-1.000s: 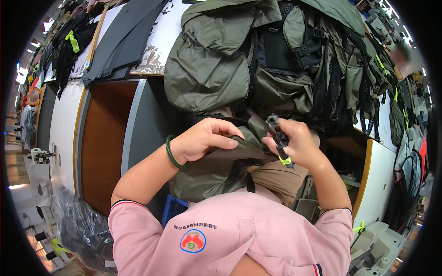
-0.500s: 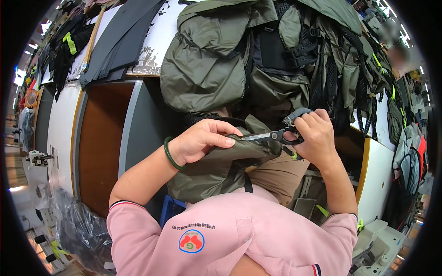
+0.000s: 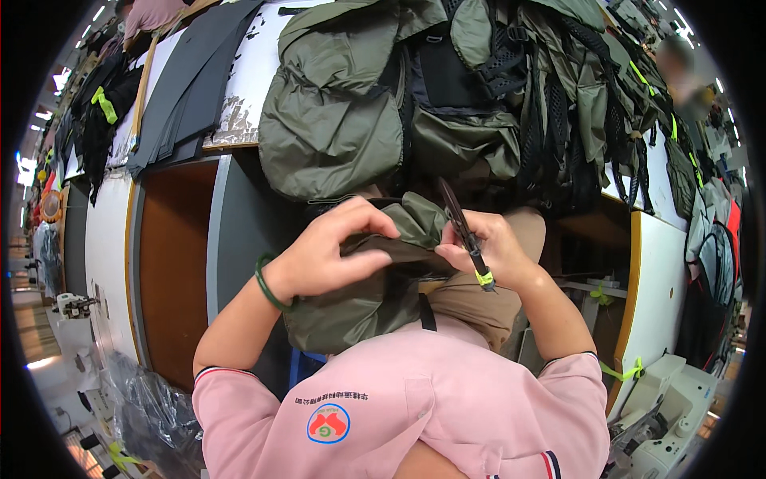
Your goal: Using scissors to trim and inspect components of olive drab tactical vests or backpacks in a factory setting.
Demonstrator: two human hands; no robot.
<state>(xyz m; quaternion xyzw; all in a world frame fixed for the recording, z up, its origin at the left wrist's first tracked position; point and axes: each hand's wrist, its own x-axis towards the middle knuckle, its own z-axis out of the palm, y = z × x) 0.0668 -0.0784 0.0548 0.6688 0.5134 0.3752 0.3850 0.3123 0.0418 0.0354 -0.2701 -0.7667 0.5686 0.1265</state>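
An olive-green fabric bag piece lies across my lap, its upper edge folded between my hands. My left hand, with a green bangle at the wrist, rests at the left of that edge. Its thumb and forefinger are apart; the other fingers are mostly hidden. In my right hand is a pair of dark scissors, turned steeply with the far end up and left. A yellow-green strip shows at their near end. The right thumb tip meets the fabric edge; whether it pinches the cloth is unclear.
Olive backpacks with black mesh straps are heaped on the table ahead. Dark grey sheets lie to their left. Below stands an open brown compartment. A white sewing machine is at lower right, a clear plastic bag at lower left.
The scissors have swung from lying level at the fabric edge to a steep tilt in my right hand, which has moved left and down. My left hand's thumb and forefinger have parted.
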